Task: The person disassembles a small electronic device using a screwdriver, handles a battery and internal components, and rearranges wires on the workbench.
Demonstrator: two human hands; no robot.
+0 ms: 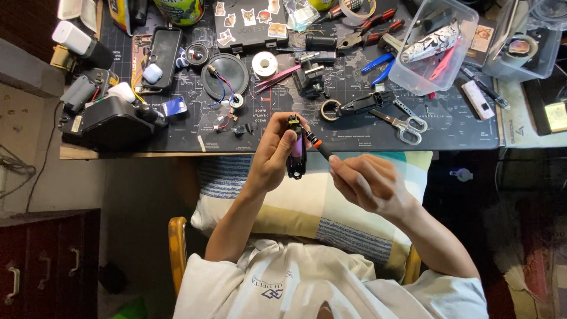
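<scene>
The left hand (274,155) grips a small black device (296,153) upright above the lap. The right hand (366,183) pinches a screwdriver (319,146), its tip against the device. Just beyond on the desk mat (460,127) lie scissors (404,125), a tape ring (328,109), pliers (369,32) and a plastic tub (434,47).

Device (296,155) at centre frame was glossy black plastic; mat (449,127) above looked matt; scissors (404,124) bare metal; tub (434,50) upper right clear plastic.
</scene>
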